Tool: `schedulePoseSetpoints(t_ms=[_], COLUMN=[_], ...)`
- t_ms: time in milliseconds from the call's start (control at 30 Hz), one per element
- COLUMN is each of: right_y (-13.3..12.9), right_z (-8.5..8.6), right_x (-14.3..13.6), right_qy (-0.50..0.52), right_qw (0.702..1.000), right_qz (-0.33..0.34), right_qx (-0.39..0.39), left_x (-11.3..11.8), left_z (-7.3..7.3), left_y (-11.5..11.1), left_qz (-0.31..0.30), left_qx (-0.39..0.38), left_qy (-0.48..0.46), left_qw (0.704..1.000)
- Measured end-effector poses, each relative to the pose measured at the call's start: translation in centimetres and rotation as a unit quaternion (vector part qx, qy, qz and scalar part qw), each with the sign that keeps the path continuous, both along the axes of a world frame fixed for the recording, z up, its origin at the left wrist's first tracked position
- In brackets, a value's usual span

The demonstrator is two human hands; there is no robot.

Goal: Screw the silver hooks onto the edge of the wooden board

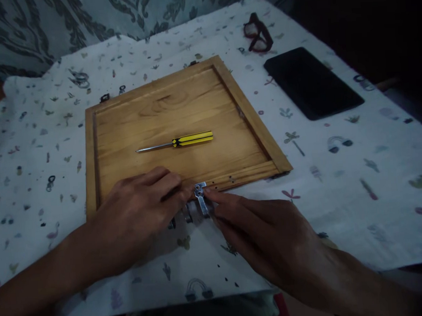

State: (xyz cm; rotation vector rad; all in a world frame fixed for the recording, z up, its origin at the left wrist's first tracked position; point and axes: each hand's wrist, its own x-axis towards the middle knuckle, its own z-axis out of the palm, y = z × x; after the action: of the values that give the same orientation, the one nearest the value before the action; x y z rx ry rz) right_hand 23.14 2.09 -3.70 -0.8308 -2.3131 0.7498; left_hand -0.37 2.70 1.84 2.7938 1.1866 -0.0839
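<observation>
A shiny metal latch (200, 199) stands at the near edge of a framed wooden panel (244, 168), with its longer leg reaching out past the wood. My right hand (270, 227) pinches the latch from the right, index fingertip against its upper part. From the left, my left hand (139, 207) lies over the frame edge, fingers bent and fingertips pressed at the latch's other side. Under the left fingers another metal piece (187, 214) partly shows. A yellow-and-black screwdriver (192, 139) lies on the panel, its tip pointing left.
Dark metal fittings (105, 97) sit along the panel's far edge. To the right lie a black tablet-like slab (311, 86) and a pair of glasses (258, 34). A patterned white cloth (341, 189) covers the table. Small dark holes show in the near frame.
</observation>
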Motion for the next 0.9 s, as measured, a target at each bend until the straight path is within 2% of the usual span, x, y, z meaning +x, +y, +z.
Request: schedulePoseSetpoints(t_ms=[233, 400, 567, 700, 900], right_y=[0.2, 0.2, 0.2, 0.2, 0.1], right_z=[-0.2, -0.4, -0.5, -0.3, -0.1], right_x=[0.0, -0.1, 0.1, 0.0, -0.3], right_qy=[0.013, 0.001, -0.056, -0.062, -0.064], right_qw=[0.998, 0.994, 0.983, 0.977, 0.972], right_qz=[-0.004, -0.014, 0.005, -0.012, -0.032], right_qx=[0.064, 0.11, 0.173, 0.204, 0.223], left_x=[0.0, 0.0, 0.0, 0.4, 1.4], left_z=[-0.1, -0.3, -0.2, 0.0, -0.6], left_y=[-0.1, 0.0, 0.1, 0.2, 0.2], left_qz=[0.013, -0.001, 0.002, 0.005, 0.049], left_qx=[-0.017, -0.006, 0.0, -0.004, 0.015], left_qy=[-0.015, -0.013, -0.036, -0.089, -0.102], left_qw=[1.0, 1.0, 0.999, 0.996, 0.993])
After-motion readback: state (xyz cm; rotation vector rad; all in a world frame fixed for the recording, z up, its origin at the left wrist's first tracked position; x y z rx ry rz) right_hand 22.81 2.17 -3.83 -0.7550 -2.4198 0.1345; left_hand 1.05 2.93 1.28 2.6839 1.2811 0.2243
